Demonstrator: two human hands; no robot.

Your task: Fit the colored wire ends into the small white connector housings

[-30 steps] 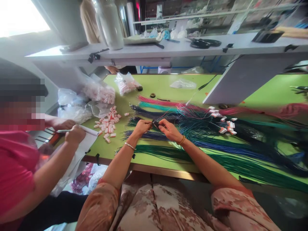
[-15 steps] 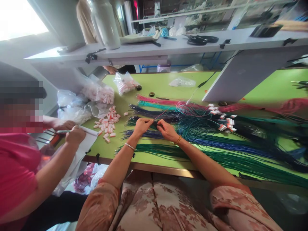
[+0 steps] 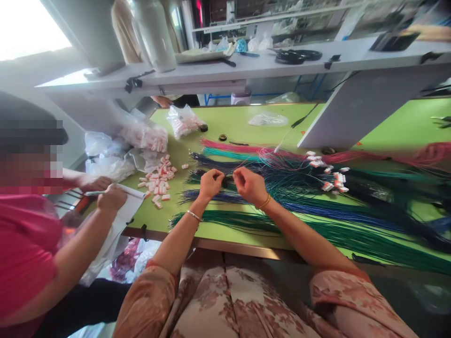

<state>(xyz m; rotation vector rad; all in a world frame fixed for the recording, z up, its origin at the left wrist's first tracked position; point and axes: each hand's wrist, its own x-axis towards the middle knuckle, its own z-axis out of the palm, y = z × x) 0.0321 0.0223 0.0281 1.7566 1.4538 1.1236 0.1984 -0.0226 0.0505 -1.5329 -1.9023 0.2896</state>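
Note:
My left hand point(image 3: 212, 184) and my right hand point(image 3: 251, 186) are held close together over the wire bundles, each with thumb and fingers pinched. Between the fingertips shows a small dark piece point(image 3: 227, 180), too small to name. A thin pink wire point(image 3: 243, 163) runs just above my right hand; whether my fingers grip it is hidden. Beneath and around both hands lie bundles of dark wires, with blue wires point(image 3: 303, 209) and green wires point(image 3: 317, 236) nearer me. Pink wires point(image 3: 229, 146) and teal wires point(image 3: 220, 152) lie farther back. White-and-orange connectors point(image 3: 336, 182) sit on wire ends to the right.
Loose connectors point(image 3: 160, 180) are heaped left of the wires, beside plastic bags point(image 3: 143, 134). A co-worker at the left holds a pen over paper point(image 3: 132, 199). Two tape rolls point(image 3: 222, 137) lie behind the wires. A raised shelf point(image 3: 211, 70) with a slanting panel point(image 3: 359, 110) crosses the back.
My right hand has turned, its fingers curling tighter. My left fingers have bunched up, and the dark piece between the hands shows more. The pink wire stretched from my left fingertips is less visible.

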